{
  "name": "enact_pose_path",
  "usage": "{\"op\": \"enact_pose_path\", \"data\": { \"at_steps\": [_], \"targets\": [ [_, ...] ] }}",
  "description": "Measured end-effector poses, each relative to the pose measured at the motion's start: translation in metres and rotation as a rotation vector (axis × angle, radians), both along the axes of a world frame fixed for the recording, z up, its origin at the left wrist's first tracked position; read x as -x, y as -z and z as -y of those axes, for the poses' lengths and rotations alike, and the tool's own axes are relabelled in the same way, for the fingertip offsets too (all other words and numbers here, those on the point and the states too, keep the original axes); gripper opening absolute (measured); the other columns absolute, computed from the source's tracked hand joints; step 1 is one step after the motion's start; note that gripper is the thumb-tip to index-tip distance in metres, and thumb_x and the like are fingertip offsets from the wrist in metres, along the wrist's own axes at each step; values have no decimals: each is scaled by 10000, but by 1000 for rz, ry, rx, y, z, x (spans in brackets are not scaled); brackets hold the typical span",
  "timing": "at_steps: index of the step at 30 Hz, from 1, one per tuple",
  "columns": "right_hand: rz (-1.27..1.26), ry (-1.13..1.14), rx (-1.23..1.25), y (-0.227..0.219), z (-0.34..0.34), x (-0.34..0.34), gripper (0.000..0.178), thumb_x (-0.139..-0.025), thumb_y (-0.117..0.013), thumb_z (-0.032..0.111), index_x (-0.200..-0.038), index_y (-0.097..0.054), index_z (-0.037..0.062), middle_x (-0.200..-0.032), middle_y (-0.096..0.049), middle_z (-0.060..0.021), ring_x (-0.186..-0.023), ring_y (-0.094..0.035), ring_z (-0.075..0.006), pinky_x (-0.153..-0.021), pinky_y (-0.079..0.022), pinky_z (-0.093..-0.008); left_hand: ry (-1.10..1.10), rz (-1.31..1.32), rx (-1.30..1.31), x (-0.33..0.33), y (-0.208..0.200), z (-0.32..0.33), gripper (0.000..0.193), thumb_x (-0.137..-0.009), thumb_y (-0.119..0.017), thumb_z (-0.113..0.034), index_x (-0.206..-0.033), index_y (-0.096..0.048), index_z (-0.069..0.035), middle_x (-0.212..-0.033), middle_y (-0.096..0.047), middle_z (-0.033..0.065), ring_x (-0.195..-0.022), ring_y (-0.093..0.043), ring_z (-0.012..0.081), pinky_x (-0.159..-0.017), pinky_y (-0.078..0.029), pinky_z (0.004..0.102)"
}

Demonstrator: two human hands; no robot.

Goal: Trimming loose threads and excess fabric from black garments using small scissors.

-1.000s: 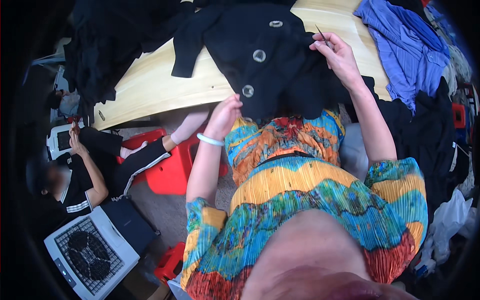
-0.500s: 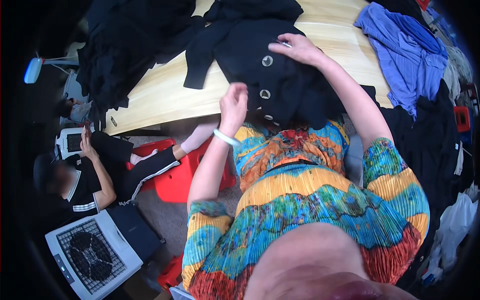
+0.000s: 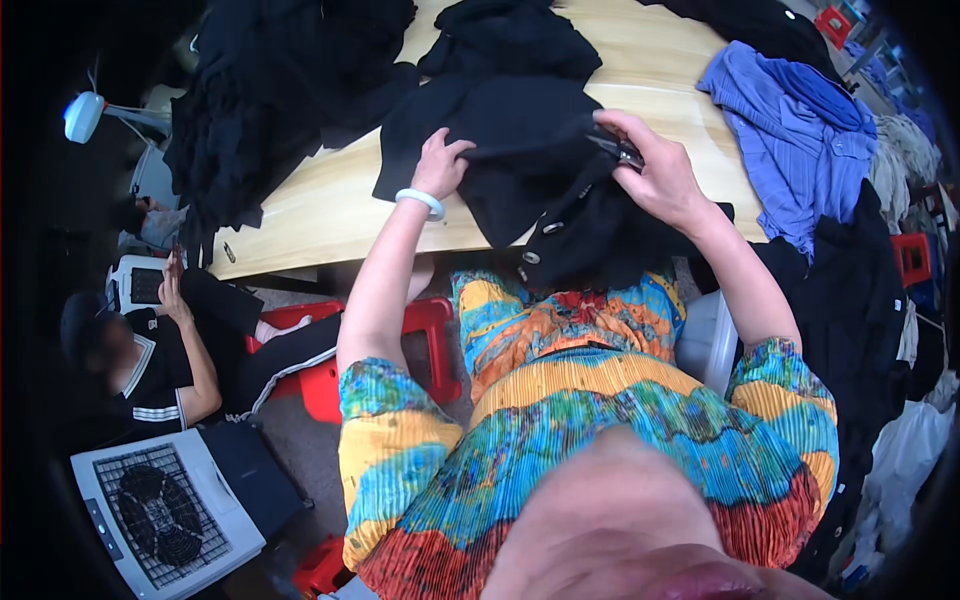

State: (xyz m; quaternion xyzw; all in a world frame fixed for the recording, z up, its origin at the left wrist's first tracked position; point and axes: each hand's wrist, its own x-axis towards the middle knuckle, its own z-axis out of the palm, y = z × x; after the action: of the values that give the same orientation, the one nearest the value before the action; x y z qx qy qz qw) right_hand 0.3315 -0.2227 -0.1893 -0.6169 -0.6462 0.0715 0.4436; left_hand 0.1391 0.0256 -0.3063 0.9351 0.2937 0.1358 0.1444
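Black garment [image 3: 530, 115], half-curled left hand [image 3: 440, 166] touching it, grip unclear, right hand [image 3: 662, 178] clasping tool [image 3: 627, 154]

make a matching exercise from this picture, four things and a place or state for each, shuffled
1. left hand
2. right hand
3. blue garment
4. white fan unit

a. lower left of the picture
b. holding a small dark tool
c. on the wooden table's right side
d. touching the black garment, pale bracelet at its wrist

Pairs: 1-d, 2-b, 3-c, 4-a
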Motion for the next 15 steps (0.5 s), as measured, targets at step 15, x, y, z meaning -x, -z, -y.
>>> {"op": "enact_pose_path", "data": {
  "at_steps": [15],
  "targets": [
    [-331,136,-290,-34,-28,-33,440,-722,-663,223,-1079,-513,14,-961,-582,-77,-870,-528,-126,-740,-415,-227,37,858,154,-77,-241,-15,237,-795,-348,-116,-777,-506,60,-654,-558,172,-580,-572,253,-515,-448,312]
  ]
}}
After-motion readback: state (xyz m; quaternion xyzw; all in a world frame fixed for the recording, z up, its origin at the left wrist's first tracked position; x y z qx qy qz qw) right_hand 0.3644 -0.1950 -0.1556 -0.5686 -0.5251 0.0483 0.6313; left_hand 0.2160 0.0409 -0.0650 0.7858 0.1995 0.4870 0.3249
